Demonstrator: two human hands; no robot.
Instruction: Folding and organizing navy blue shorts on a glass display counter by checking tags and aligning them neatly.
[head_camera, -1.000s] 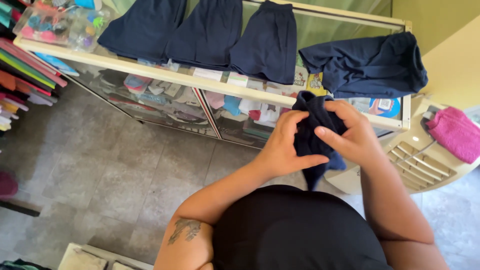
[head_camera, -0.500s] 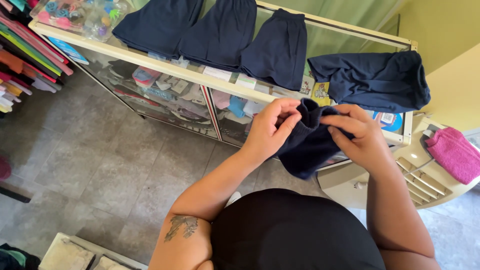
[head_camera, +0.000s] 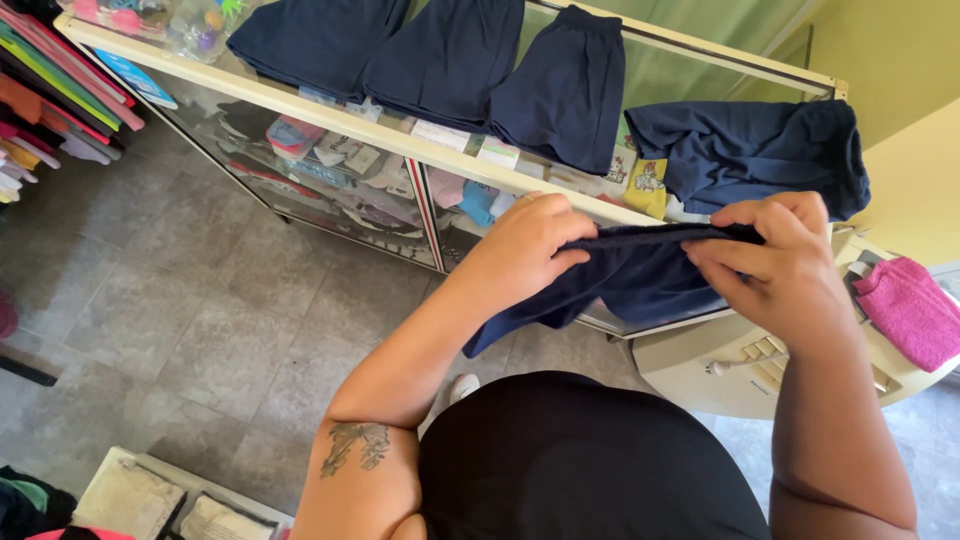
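Holding a navy garment stretched between both hands at the centre of the head view, I have my left hand closed over its left end, fingers curled down, and my right hand pinching the upper edge at the right, thumb against fingertips. The cloth hangs in a loose fold below my hands, in front of the glass counter and not resting on it.

Judging by what lies there, part of the work looks done: three folded navy pieces sit in a row along the counter top in the upper middle of the frame, and a fourth navy piece, looser and less tidy, lies at the upper right. The piece in my hands is not yet folded flat or set down.

Much is hard to read. My hands cover the garment's ends, so I cannot tell what kind of garment it is. The goods inside the counter blur behind reflections. A pink cloth is cut off at the right edge, and stacked coloured clothes at the upper left.
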